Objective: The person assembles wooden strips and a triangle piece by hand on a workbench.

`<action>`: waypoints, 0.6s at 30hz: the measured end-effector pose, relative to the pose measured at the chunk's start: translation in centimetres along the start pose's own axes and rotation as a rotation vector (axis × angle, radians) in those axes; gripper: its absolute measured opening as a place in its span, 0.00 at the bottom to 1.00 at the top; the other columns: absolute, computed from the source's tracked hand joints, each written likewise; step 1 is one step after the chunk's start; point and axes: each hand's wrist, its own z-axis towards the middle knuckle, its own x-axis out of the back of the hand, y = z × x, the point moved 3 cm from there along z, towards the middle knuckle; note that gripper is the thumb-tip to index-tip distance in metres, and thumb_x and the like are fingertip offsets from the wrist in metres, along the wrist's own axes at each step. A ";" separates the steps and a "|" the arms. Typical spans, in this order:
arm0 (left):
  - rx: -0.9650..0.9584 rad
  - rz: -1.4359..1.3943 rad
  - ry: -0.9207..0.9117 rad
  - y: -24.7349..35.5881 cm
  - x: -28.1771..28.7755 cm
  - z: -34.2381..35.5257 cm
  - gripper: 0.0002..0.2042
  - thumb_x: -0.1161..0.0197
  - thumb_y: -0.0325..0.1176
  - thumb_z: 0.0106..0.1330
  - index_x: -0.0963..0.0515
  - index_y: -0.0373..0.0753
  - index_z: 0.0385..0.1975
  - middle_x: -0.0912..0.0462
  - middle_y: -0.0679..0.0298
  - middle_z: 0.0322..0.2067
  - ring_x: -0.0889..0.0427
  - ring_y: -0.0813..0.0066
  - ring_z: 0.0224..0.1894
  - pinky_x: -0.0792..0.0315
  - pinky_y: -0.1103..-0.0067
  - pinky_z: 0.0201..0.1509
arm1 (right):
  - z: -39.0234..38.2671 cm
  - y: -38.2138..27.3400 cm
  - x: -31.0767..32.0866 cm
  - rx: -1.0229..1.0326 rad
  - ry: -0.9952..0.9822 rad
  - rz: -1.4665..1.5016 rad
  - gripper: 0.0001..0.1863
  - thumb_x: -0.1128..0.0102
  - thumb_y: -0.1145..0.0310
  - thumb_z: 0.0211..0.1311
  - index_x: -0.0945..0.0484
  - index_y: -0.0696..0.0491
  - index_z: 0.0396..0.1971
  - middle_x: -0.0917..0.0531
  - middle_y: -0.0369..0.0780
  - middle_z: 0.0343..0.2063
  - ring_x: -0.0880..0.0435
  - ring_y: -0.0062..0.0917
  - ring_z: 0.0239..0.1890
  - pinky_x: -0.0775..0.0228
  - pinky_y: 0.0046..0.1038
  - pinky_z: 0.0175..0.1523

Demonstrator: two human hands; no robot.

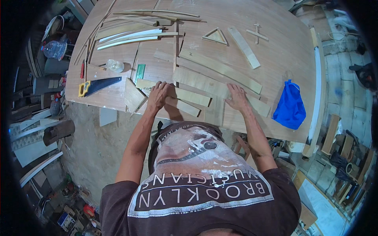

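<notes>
Several pale wooden boards lie side by side on the table before me. My left hand (158, 95) has its fingers bent over a short narrow board (193, 96), gripping it near its left part. A shorter strip (183, 106) lies just nearer to me, partly in the hand's shadow. My right hand (238, 98) rests with its fingers apart at the right end of a wider board (201, 82). Beyond that runs a long narrow board (220, 70). Another pale piece (258, 106) lies to the right of the right hand.
A yellow-handled handsaw (100, 85) and a clear jar (115, 65) are at the left. Thin strips (134, 37) are piled at the back left. A wooden triangle (215, 36), crossed sticks (257, 34) and a blue bag (289, 106) lie toward the right. The table edge (271, 133) is close to me.
</notes>
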 end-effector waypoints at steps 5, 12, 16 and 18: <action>-0.053 0.044 0.017 0.7 0.6 0.4 0.27 0.40 0.25 0.55 0.35 0.41 0.58 0.32 0.58 0.56 0.37 0.53 0.61 0.35 0.63 0.59 | -0.4 2.9 1.6 -0.090 0.060 -0.038 0.42 0.31 0.65 0.45 0.39 0.54 0.63 0.31 0.44 0.57 0.35 0.37 0.61 0.44 0.45 0.62; -0.069 0.092 0.006 1.4 0.3 1.3 0.27 0.43 0.23 0.55 0.35 0.41 0.59 0.33 0.57 0.57 0.39 0.54 0.63 0.41 0.61 0.63 | 0.3 5.5 0.6 -0.148 0.054 -0.101 0.43 0.31 0.66 0.46 0.41 0.50 0.65 0.31 0.43 0.57 0.35 0.38 0.61 0.45 0.45 0.63; -0.084 0.107 0.035 0.9 -0.8 1.3 0.27 0.42 0.25 0.57 0.36 0.42 0.59 0.33 0.58 0.57 0.40 0.56 0.65 0.46 0.59 0.66 | 0.9 1.0 2.8 -0.128 0.076 -0.184 0.43 0.31 0.64 0.47 0.41 0.49 0.65 0.31 0.43 0.57 0.34 0.37 0.61 0.45 0.45 0.63; -0.104 0.103 0.023 1.5 -0.3 1.4 0.26 0.43 0.27 0.58 0.36 0.43 0.59 0.33 0.59 0.58 0.39 0.58 0.64 0.46 0.59 0.65 | 1.1 -1.9 2.8 -0.058 0.086 0.025 0.41 0.32 0.61 0.47 0.39 0.48 0.64 0.30 0.43 0.57 0.33 0.37 0.60 0.46 0.44 0.64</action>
